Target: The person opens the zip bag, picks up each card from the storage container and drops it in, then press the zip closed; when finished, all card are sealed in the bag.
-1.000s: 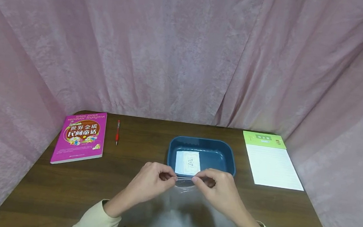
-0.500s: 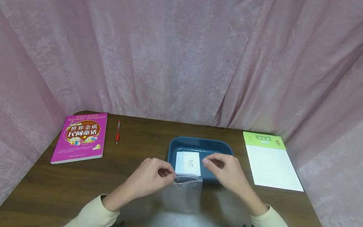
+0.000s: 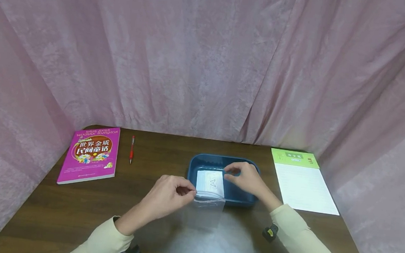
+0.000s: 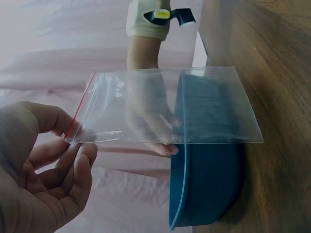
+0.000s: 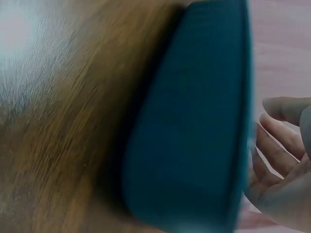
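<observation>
Left of the dark blue plastic tray (image 3: 252, 179), well apart from it, lies a magenta paperback book (image 3: 90, 153) with a red pen (image 3: 132, 149) just beside it on the brown wooden table (image 3: 50, 209). At the tray's near left corner, the left hand (image 3: 168, 196) pinches the red-striped corner of a clear plastic zip bag (image 3: 203, 213) between thumb and fingers. Inside the tray rests a white printed card (image 3: 211, 182); the right hand (image 3: 243, 177) reaches over it, fingers curled near its far right corner, though contact cannot be told. Right of the tray lies a green-topped lined writing pad (image 3: 302, 181).
</observation>
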A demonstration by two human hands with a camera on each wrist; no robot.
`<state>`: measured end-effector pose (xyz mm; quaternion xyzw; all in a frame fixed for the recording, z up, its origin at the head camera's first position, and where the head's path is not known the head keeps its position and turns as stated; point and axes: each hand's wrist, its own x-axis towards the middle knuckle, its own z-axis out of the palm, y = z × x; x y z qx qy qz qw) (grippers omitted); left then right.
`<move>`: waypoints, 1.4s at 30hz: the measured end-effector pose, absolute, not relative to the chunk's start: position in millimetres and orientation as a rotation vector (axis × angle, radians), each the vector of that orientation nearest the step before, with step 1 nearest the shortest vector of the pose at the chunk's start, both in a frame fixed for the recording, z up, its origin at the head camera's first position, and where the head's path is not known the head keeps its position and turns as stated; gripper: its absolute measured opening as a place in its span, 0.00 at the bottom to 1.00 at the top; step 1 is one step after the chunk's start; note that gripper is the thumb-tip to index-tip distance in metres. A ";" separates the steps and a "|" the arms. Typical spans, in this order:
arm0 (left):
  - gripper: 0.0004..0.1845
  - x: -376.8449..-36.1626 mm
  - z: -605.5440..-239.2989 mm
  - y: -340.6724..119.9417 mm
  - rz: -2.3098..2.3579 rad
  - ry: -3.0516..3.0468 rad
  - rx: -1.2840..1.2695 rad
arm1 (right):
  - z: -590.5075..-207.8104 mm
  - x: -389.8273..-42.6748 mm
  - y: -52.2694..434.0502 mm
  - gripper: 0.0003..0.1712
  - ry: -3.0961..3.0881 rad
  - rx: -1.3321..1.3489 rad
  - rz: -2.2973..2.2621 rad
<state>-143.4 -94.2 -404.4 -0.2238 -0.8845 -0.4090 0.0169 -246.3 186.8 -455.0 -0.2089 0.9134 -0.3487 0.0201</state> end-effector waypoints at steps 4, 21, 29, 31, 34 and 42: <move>0.04 -144.5 -406.3 -93.5 -1.244 -2.742 -0.698 | -472.2 -261.4 184.9 0.14 2.811 -0.606 -1.013; 0.04 -148.8 -409.8 -90.7 -1.182 -2.711 -0.737 | -503.0 -282.5 172.9 0.23 2.831 -0.563 -0.829; 0.05 -150.2 -411.0 -91.2 -1.188 -2.715 -0.753 | -503.4 -280.0 170.0 0.22 2.832 -0.546 -0.825; 0.05 -150.5 -411.0 -91.2 -1.184 -2.712 -0.754 | -502.2 -278.9 169.6 0.21 2.836 -0.545 -0.832; 0.05 -150.9 -410.7 -91.0 -1.181 -2.707 -0.756 | -498.5 -276.6 169.5 0.21 2.853 -0.536 -0.870; 0.05 -152.5 -411.3 -90.6 -1.183 -2.720 -0.731 | -484.1 -275.8 175.7 0.18 2.867 -0.489 -1.064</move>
